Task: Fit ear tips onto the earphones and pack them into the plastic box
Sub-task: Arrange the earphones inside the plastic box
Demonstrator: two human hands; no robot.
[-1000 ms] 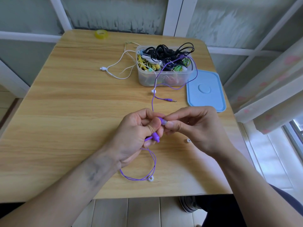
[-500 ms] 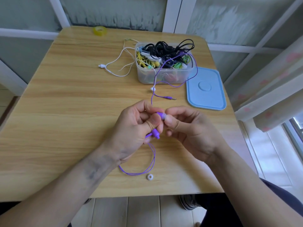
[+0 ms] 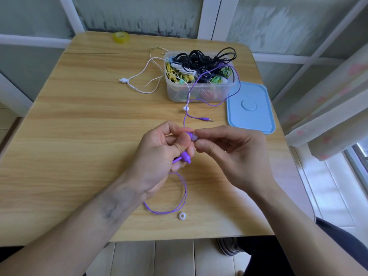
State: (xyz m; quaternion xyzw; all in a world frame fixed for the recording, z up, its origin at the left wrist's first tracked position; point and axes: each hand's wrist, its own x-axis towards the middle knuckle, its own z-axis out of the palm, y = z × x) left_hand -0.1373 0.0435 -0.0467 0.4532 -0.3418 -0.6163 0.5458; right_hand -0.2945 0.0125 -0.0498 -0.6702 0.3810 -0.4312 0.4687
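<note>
Head view: left hand (image 3: pixel 159 156) pinches a smooth purple earbud (image 3: pixel 190 135) — right hand (image 3: pixel 229 154) pinches its tip; white ring-shaped ear tip (image 3: pixel 181 215) near, translucent box (image 3: pixel 199 92) far.

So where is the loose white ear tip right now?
The small white ring-shaped ear tip lies on the wooden table near its front edge, beside the purple cable loop.

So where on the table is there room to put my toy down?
The table's left half is bare, between the tape roll and the near edge. It's crowded around the plastic box, blue lid, white earphones and both hands.
</note>
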